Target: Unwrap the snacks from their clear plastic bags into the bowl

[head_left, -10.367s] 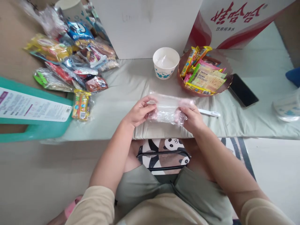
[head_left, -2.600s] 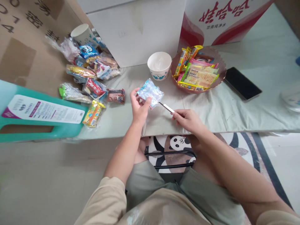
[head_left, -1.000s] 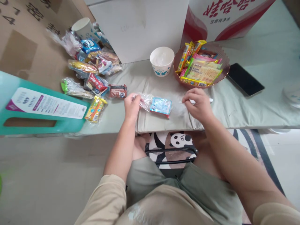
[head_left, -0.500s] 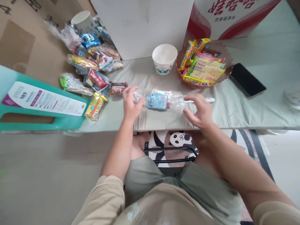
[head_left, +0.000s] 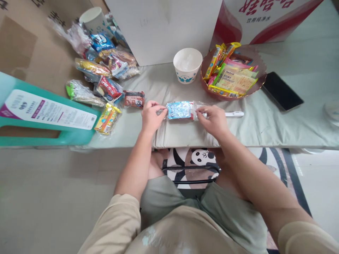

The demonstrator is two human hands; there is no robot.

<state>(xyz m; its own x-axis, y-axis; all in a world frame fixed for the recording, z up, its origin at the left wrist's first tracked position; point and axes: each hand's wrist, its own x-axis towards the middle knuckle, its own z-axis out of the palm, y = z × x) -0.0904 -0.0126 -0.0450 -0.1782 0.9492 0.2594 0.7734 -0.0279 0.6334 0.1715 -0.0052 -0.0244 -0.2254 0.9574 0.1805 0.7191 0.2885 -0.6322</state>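
A small blue-and-white packet in clear plastic wrap (head_left: 180, 110) lies on the cloth between my hands. My left hand (head_left: 153, 116) pinches the left end of the wrap between thumb and fingers. On the other side, my right hand (head_left: 213, 118) grips the wrap's right end, fingers closed. A white plastic stick (head_left: 235, 114), perhaps a handle, pokes out to the right from behind my right hand; its other end is hidden. Just left of my left hand sits a brown-red wrapped snack (head_left: 134, 99).
Behind the packet stands a paper cup (head_left: 187, 67), beside a pinkish bowl (head_left: 261, 79) of packaged biscuits. A black phone (head_left: 283, 91) lies farther right. Bagged snacks (head_left: 109, 63) pile up at the left, near a green jug (head_left: 76, 135). White boxes (head_left: 172, 31) line the back.
Both hands, open above the wrap before, have come down and closed on its two ends. The plastic looks pulled straighter around the blue packet.
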